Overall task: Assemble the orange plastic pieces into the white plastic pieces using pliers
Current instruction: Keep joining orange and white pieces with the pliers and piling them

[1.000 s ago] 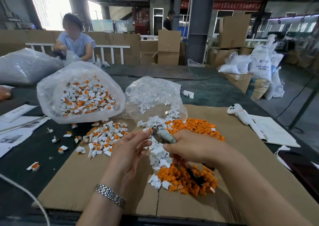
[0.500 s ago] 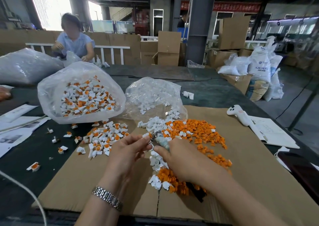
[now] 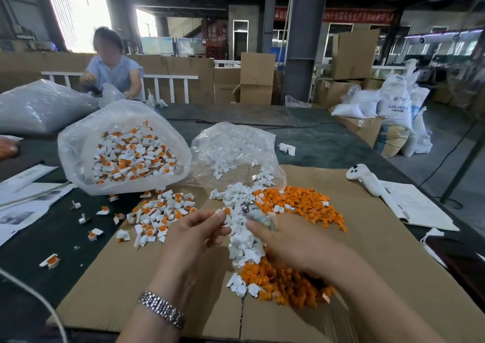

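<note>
White piece with orange insert pinched in left grip; right grip clasps pliers just beside.

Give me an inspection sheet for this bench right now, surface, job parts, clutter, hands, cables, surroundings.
Surface: dark table with a flat cardboard sheet as work mat.
Job's things: loose orange pieces; white pieces; finished pile; bag of finished parts; bag of white parts; pliers.
Clutter: papers; white handheld device; booklet; stray finished parts at table left.
Grippers: left hand pinches a small part; right hand grips the pliers.
Cables: white cable at near left; black cable across far table.
Surroundings: seated worker, cardboard boxes, resin sacks.
</note>
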`<state>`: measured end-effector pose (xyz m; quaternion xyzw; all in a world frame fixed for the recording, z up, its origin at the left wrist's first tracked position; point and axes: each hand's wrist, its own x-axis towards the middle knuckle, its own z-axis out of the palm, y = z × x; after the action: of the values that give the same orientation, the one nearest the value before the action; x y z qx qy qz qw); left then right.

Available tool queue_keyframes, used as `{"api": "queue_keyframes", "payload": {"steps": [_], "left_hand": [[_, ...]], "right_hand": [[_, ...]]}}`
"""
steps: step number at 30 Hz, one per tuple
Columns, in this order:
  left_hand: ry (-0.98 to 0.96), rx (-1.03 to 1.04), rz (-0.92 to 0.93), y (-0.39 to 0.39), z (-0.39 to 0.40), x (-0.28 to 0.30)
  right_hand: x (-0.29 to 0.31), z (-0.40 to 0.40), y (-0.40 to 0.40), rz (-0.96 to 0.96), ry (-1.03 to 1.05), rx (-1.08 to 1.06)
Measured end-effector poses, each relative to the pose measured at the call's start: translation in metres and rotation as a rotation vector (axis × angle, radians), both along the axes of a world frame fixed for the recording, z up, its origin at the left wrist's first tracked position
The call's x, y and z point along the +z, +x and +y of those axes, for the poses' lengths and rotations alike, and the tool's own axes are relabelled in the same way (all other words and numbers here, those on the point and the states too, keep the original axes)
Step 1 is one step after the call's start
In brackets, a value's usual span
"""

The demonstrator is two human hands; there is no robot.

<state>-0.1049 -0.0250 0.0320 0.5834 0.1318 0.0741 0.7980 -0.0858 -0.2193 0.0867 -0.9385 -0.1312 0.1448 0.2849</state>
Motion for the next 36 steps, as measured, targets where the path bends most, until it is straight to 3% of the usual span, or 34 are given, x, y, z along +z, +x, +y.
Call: {"api": "queue_keyframes", "payload": {"steps": [7, 8, 10, 13, 17, 21, 25, 36], "left_hand": [[-0.255, 0.289, 0.003, 0.0, 0.024, 0.0], [-0.202, 0.299, 0.002, -0.001, 0.023, 0.0], [0.104, 0.259, 0.035, -0.005, 0.02, -0.005], [0.507, 0.05, 0.053, -0.011, 0.012, -0.017], [0.716, -0.17, 0.056, -0.012, 0.001, -0.025], [0.957, -0.17, 0.064, -0.005, -0.003, -0.034], [1.126, -0.157, 0.023, 0.004, -0.008, -0.04], [1.237, -0.187, -0.072, 0.008, -0.007, -0.046]], "right_hand": [[-0.036, -0.038, 0.036, -0.222, -0.449, -0.236], [-0.043, -0.041, 0.039, -0.25, -0.473, -0.268], [-0.053, -0.045, 0.042, -0.294, -0.52, -0.3], [-0.066, -0.048, 0.046, -0.309, -0.572, -0.283], [-0.074, -0.049, 0.049, -0.304, -0.591, -0.277], [-0.062, -0.044, 0.045, -0.45, -0.505, -0.222], [-0.044, -0.029, 0.029, -0.243, -0.183, 0.024], [-0.058, -0.014, 0.021, -0.383, -0.284, 0.095]]}}
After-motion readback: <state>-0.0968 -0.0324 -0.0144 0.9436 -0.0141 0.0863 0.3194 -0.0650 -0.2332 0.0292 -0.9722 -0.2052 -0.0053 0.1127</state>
